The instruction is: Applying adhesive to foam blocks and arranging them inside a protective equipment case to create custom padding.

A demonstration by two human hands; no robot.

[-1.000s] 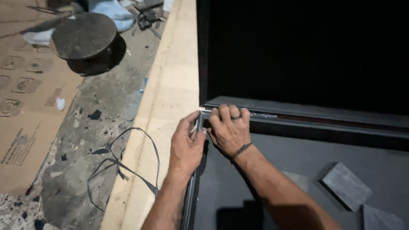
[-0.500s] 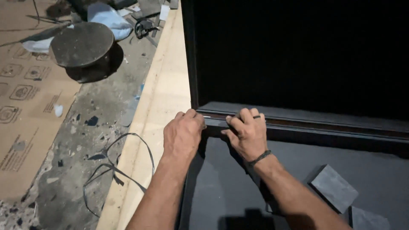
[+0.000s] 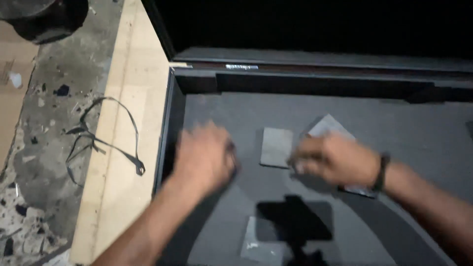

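A dark grey lined case (image 3: 207, 103) sat open on a pale wooden board (image 3: 128, 148), with a loose black strap (image 3: 106, 143) on the gritty floor beside it. The left hand (image 3: 204, 157) hovered, blurred, over the lining, so its fingers' spread could not be told. The right hand (image 3: 335, 160), also blurred, seemed curled on a pale grey pad (image 3: 330, 125), and a small grey square pad (image 3: 276, 147) lay just beside its fingertips.

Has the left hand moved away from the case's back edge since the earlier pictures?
Yes. The left hand is now nearer the person, over the case floor, well off the back edge.
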